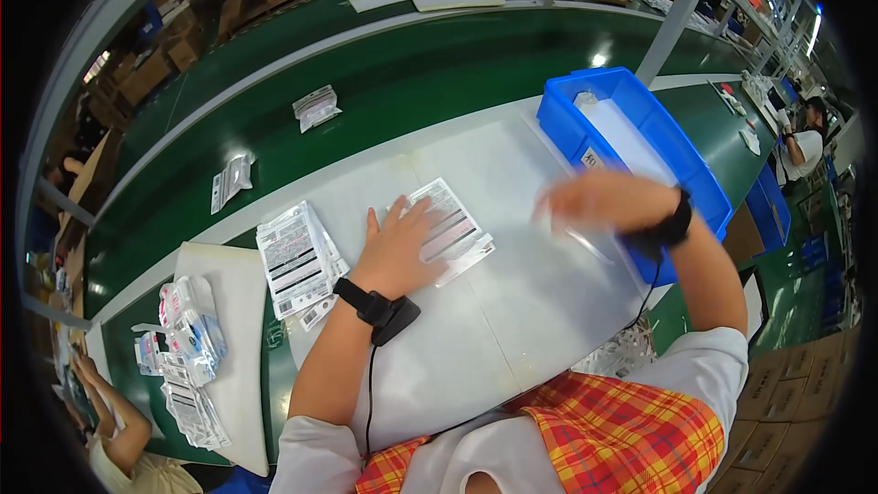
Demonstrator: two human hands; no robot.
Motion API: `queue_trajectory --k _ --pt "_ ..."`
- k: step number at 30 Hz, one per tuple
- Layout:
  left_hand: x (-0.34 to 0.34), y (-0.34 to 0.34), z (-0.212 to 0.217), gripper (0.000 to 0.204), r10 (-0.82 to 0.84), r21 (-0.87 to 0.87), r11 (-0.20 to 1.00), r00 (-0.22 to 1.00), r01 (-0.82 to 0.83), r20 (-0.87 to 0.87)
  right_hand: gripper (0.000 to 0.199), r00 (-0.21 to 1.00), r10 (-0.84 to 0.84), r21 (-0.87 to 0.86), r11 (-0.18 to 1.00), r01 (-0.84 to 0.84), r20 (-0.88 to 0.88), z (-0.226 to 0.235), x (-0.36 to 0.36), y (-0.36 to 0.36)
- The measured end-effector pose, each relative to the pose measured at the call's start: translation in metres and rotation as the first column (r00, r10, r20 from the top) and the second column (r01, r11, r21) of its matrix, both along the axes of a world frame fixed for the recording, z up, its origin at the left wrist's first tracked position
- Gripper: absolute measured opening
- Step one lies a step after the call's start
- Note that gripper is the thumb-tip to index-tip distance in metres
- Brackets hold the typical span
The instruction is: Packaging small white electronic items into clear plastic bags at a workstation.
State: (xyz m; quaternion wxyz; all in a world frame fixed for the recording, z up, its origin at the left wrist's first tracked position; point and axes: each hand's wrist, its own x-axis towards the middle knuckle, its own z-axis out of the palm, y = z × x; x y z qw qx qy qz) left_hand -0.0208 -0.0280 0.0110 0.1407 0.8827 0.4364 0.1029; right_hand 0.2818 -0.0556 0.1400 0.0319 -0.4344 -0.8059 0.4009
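My left hand point(398, 252) lies flat with its fingers spread, over the near-left part of a small stack of printed white pouches point(453, 220). To its left, a fanned stack of similar pouches point(297, 261) rests at the edge of the white work surface point(457, 329). My right hand point(604, 201) is smeared by motion above the right side of that surface, close to a blue plastic bin point(704, 165). Its fingers are too blurred to show whether they hold anything. Inside the bin are a white sheet and a small pale item. Both wrists wear black bands with cables.
Two filled packets point(316, 110) point(232, 181) lie on the green belt point(412, 55) beyond the work surface. At left, a pale board point(242, 311) carries a pile of printed pouches point(192, 329), with another person's arm point(123, 421) nearby. Cardboard cartons point(791, 393) stand at lower right.
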Motion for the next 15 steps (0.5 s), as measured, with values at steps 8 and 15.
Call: queue_trajectory --k 8,15 --pt "0.017 0.023 -0.012 0.049 -0.015 0.000 1.000 0.984 0.015 0.178 0.038 0.588 -0.800 0.575 0.537 0.617 0.116 -0.075 0.187 0.131" --pt "0.010 0.010 0.006 0.050 -0.060 -0.042 0.997 0.976 0.071 0.211 0.051 0.556 -0.829 0.300 0.514 0.804 -0.069 -0.062 0.187 0.129"
